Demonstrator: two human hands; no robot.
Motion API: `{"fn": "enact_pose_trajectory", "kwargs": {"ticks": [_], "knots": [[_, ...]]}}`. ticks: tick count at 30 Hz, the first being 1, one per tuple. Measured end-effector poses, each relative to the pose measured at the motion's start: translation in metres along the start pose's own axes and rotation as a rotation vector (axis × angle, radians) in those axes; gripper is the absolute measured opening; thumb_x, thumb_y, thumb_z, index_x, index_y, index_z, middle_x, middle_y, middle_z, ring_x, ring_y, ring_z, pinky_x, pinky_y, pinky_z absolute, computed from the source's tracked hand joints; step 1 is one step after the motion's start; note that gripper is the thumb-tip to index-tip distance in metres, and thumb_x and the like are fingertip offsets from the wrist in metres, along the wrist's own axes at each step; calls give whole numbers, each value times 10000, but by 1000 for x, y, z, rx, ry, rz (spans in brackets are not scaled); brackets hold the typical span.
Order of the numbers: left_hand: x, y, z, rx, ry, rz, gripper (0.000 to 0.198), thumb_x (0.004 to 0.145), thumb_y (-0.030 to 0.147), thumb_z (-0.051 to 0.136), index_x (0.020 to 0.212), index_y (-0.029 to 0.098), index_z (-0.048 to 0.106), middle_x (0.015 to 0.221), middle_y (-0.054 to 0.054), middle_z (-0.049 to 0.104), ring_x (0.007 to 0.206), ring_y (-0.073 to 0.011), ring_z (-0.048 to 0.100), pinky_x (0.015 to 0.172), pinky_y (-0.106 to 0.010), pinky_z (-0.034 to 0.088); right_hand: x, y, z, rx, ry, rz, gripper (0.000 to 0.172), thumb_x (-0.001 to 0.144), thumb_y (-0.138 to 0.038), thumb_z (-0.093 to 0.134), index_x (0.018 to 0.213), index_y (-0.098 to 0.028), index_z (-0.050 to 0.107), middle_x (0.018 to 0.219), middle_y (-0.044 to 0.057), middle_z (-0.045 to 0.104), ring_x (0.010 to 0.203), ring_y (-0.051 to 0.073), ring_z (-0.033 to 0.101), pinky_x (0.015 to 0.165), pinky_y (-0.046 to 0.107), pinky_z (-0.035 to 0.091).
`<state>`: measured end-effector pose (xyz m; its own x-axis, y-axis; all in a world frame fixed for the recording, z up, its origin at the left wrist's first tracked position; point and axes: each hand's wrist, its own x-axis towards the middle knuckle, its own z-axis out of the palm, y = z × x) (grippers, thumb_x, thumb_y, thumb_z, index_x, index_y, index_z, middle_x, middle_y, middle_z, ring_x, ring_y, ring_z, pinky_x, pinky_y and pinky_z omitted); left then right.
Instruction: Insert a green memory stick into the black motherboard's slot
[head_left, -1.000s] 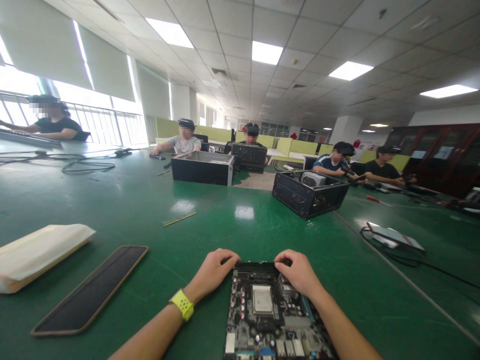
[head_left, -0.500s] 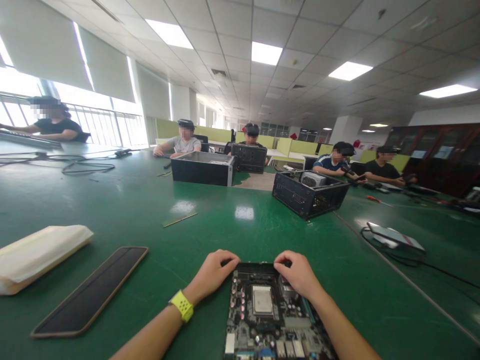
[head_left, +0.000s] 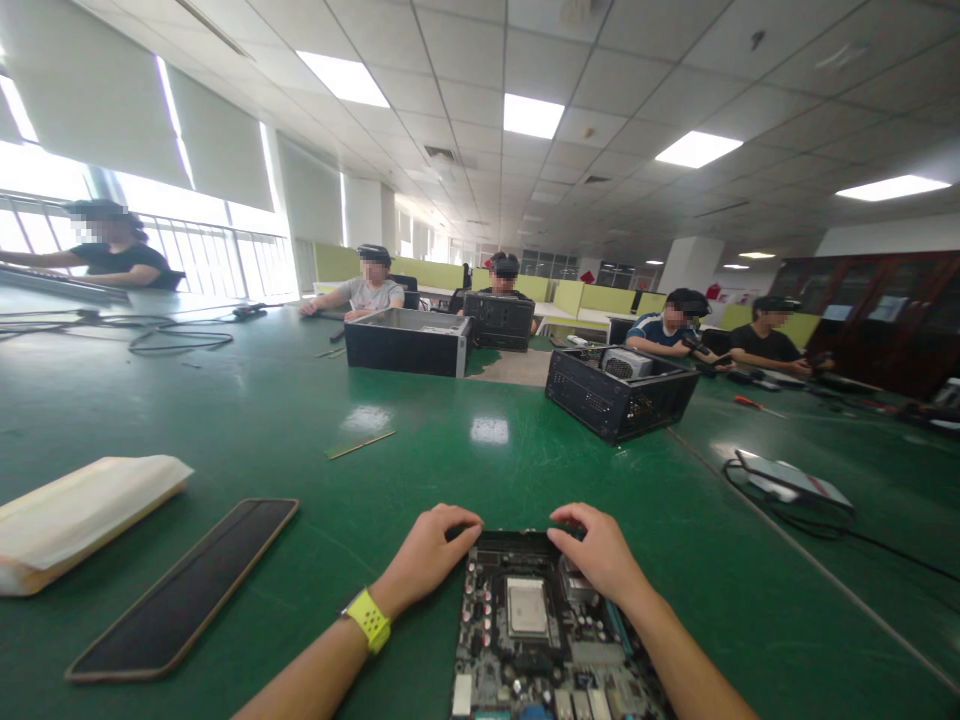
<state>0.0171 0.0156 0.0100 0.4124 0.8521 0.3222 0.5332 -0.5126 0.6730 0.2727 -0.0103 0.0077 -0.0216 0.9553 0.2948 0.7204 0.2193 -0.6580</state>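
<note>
Our left hand and right hand, apart, touch the black rectangular motherboard at eleven and one o'clock, perhaps steadying it; whether clamped, we cannot tell.

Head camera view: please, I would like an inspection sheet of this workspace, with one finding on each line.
Surface: glossy green table, with a ragged pale patch among the computer cases.
Things at hand: circuit board, component side up.
Clutter: pale packet, dark flat device and thin stick on the left; screwdriver far right.
Hands: left hand has fingertips at the board's far left corner, grip unclear; right hand has its thumb at the far edge, index finger apart from it.
Cables: tangled cables far left; black cable beside a grey slab on the right.
Surroundings: five other people; lit ceiling panels.
</note>
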Motion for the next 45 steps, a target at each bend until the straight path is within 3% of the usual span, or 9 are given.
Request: {"fn": "enact_pose_trajectory", "kwargs": {"ticks": [3, 6, 10, 16, 21, 25, 37, 41, 45], "knots": [[0, 1, -1, 5, 16, -5, 247, 856, 323, 510, 906, 211, 725, 948, -34, 727, 916, -217, 625, 862, -316, 458, -8, -26, -11, -56, 0, -88, 167, 774, -314, 579, 843, -197, 676, 894, 36, 669, 905, 196, 570, 837, 308, 401], [-1, 1, -1, 20, 32, 3, 244, 858, 324, 515, 904, 211, 726, 937, -34, 728, 907, -217, 628, 856, -314, 458, -27, -60, -14, -69, -153, -195, 155, 808, -334, 569, 798, -215, 668, 807, 11, 652, 815, 168, 557, 756, 277, 393], [-1, -2, 1, 43, 49, 23, 251, 871, 328, 503, 916, 213, 722, 929, -30, 727, 896, -212, 627, 843, -305, 457, -56, -89, 4, -191, -300, -307, 233, 806, -447, 584, 909, -251, 657, 889, 9, 649, 867, 185, 545, 772, 287, 374], [-3, -6, 2, 87, 56, 20, 247, 872, 327, 502, 907, 215, 719, 920, -32, 725, 890, -213, 622, 826, -298, 455, -69, -82, 51, -415, -397, -456, 554, 650, -731, 580, 911, -246, 637, 902, 32, 633, 865, 229, 558, 768, 323, 411], [-3, -5, 1, 92, 51, 24, 247, 872, 328, 499, 910, 217, 716, 927, -33, 723, 892, -213, 618, 828, -299, 455, -74, -75, 76, -504, -341, -547, 530, 759, -713, 458, 789, -213, 630, 795, 43, 626, 806, 221, 575, 656, 298, 429], [-3, -5, 1, 104, 51, 18, 254, 869, 345, 499, 903, 218, 716, 921, -34, 721, 893, -217, 615, 820, -301, 456, -78, -77, 81, -556, -335, -583, 469, 702, -664, 582, 752, -200, 624, 754, 35, 638, 764, 215, 592, 617, 284, 434], [-5, -9, -5, 134, 105, 17, 243, 871, 341, 508, 907, 205, 706, 911, -44, 708, 875, -215, 611, 816, -311, 457, -73, -87, 64, -506, -516, -556, 347, 739, -559, 604, 798, -218, 635, 811, 26, 697, 815, 208, 586, 740, 315, 411], [-7, -11, -8, 116, 121, 7, 227, 863, 341, 519, 899, 215, 705, 915, -42, 707, 879, -214, 608, 823, -315, 458, -56, -81, 31, -415, -399, -390, 202, 807, -423, 564, 848, -245, 650, 858, 24, 689, 874, 212, 566, 817, 354, 361], [-9, -10, -10, 106, 123, 1, 226, 853, 352, 529, 886, 216, 707, 914, -40, 705, 878, -216, 606, 829, -329, 461, -25, -45, -5, -552, -193, -89, 157, 811, -286, 527, 807, -236, 675, 855, 53, 686, 887, 238, 560, 799, 379, 345]]}}
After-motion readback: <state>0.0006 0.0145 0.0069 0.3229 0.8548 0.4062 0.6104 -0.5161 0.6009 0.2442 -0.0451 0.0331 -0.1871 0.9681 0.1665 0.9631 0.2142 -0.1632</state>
